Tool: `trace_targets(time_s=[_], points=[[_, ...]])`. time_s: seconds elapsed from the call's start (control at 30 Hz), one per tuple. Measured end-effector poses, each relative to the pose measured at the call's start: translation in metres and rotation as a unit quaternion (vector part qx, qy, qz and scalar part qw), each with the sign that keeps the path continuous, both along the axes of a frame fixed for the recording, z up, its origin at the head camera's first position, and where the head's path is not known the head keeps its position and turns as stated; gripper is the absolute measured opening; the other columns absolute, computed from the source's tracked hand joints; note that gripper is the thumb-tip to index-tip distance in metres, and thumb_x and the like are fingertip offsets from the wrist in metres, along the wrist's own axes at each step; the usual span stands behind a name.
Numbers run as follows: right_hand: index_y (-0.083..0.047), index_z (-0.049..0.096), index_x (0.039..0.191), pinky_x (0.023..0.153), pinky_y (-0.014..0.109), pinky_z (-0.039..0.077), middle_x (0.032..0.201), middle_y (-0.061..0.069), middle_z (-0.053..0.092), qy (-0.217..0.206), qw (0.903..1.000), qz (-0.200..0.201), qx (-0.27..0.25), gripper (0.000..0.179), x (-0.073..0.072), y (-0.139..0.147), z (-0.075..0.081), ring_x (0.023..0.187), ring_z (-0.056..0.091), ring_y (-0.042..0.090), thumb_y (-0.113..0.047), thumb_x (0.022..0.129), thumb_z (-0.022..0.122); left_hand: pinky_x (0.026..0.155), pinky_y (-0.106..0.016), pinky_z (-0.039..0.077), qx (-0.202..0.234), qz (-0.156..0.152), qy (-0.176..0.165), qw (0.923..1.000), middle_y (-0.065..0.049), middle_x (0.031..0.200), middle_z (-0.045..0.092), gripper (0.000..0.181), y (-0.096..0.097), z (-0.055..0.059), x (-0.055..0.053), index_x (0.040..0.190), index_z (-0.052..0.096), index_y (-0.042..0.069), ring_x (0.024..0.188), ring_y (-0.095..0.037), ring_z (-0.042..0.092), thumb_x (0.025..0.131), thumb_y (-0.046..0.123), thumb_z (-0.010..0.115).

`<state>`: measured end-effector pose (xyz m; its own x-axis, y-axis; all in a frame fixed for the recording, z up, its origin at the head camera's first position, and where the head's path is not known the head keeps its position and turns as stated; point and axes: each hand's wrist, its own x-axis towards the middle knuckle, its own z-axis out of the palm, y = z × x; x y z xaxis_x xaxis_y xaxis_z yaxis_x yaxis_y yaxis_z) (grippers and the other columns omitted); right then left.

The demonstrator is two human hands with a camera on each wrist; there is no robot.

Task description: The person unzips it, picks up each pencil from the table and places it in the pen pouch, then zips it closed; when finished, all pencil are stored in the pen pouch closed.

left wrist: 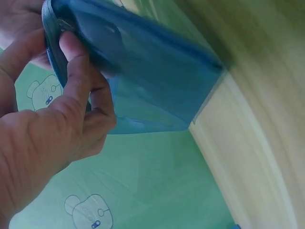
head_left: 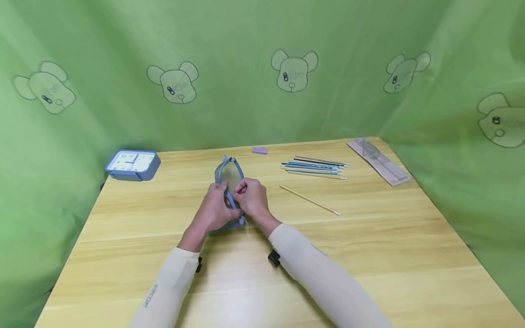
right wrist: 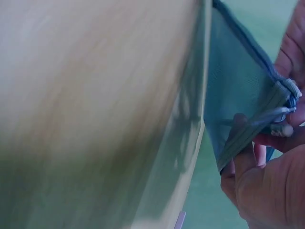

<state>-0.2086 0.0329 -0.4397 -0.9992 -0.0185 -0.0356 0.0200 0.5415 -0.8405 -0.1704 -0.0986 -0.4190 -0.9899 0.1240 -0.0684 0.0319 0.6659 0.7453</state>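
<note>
A blue translucent zippered pencil case point(head_left: 229, 175) stands on the table with its mouth open. My left hand point(head_left: 213, 207) grips the left rim, thumb over the zipper edge. My right hand point(head_left: 251, 197) pinches the right rim; in the right wrist view, a fingertip point(right wrist: 239, 119) lies on the outer fabric. There, a pencil's pale round end point(right wrist: 282, 130) shows at the zipper edge beside the right hand. The left wrist view shows the case's blue side point(left wrist: 152, 71) hanging from the left fingers. Much of the case's inside is hidden by the hands.
Right of the case lies a single pencil point(head_left: 309, 200), with a bunch of several pencils point(head_left: 313, 167) behind it. A purple eraser point(head_left: 259, 151) is near the back edge. A blue clock point(head_left: 133, 165) stands far left, and packaged rulers point(head_left: 378, 161) lie far right.
</note>
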Motion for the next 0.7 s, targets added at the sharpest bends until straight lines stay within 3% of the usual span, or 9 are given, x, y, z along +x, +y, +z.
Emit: trace_targets(time_s=[0.1,0.2,0.37,0.47,0.57,0.7], points=[[-0.009,0.075,0.088,0.073,0.027,0.059,0.086,0.007,0.079,-0.012,0.9998,0.011,-0.010,0.009,-0.002,0.003,0.001,0.075,0.071,0.015,-0.007,0.092,0.082,0.098,-0.044,0.058,0.002,0.002,-0.009,1.0000,-0.034,0.158,0.040,0.106,0.000,0.000,0.001,0.166,0.025,-0.009,0.113,-0.033,0.059,0.086,0.015,0.090],[-0.007,0.076,0.096,0.068,0.024,0.056,0.087,0.006,0.078,-0.056,0.9962,0.049,-0.044,0.005,-0.005,0.011,0.002,0.075,0.068,0.013,-0.007,0.093,0.079,0.096,-0.043,0.058,0.006,0.006,-0.007,0.9999,-0.032,0.156,0.041,0.107,0.001,0.000,0.001,0.167,0.024,-0.008,0.110,-0.032,0.059,0.086,0.016,0.090],[0.001,0.071,0.111,0.062,0.020,0.056,0.088,0.008,0.067,-0.180,0.9686,0.100,-0.139,0.020,-0.012,0.024,0.010,0.069,0.064,0.012,0.001,0.092,0.074,0.093,-0.041,0.059,0.014,0.002,-0.005,0.9999,-0.031,0.154,0.043,0.108,0.000,0.001,0.001,0.167,0.023,-0.008,0.106,-0.029,0.059,0.086,0.016,0.091],[0.005,0.069,0.113,0.062,0.019,0.059,0.088,0.008,0.067,-0.205,0.9584,0.095,-0.174,0.022,-0.014,0.029,0.012,0.068,0.067,0.012,0.004,0.092,0.075,0.093,-0.040,0.060,0.013,0.000,-0.012,0.9999,-0.031,0.153,0.043,0.108,0.002,0.002,0.002,0.167,0.023,-0.008,0.105,-0.028,0.060,0.086,0.014,0.091],[0.005,0.070,0.108,0.062,0.020,0.061,0.084,0.008,0.069,-0.186,0.9615,0.066,-0.192,0.018,-0.013,0.030,0.009,0.069,0.070,0.014,0.005,0.091,0.077,0.092,-0.041,0.061,0.012,0.003,-0.015,0.9998,-0.030,0.153,0.043,0.108,0.004,0.002,0.004,0.167,0.023,-0.008,0.104,-0.028,0.060,0.085,0.013,0.090],[-0.003,0.073,0.093,0.060,0.020,0.054,0.080,0.004,0.071,-0.114,0.9854,0.025,-0.124,0.010,-0.008,0.022,0.005,0.072,0.066,0.013,0.000,0.088,0.081,0.091,-0.040,0.059,0.021,0.011,-0.002,0.9997,-0.028,0.150,0.045,0.109,0.008,0.001,0.004,0.166,0.025,-0.008,0.104,-0.027,0.059,0.083,0.011,0.092]])
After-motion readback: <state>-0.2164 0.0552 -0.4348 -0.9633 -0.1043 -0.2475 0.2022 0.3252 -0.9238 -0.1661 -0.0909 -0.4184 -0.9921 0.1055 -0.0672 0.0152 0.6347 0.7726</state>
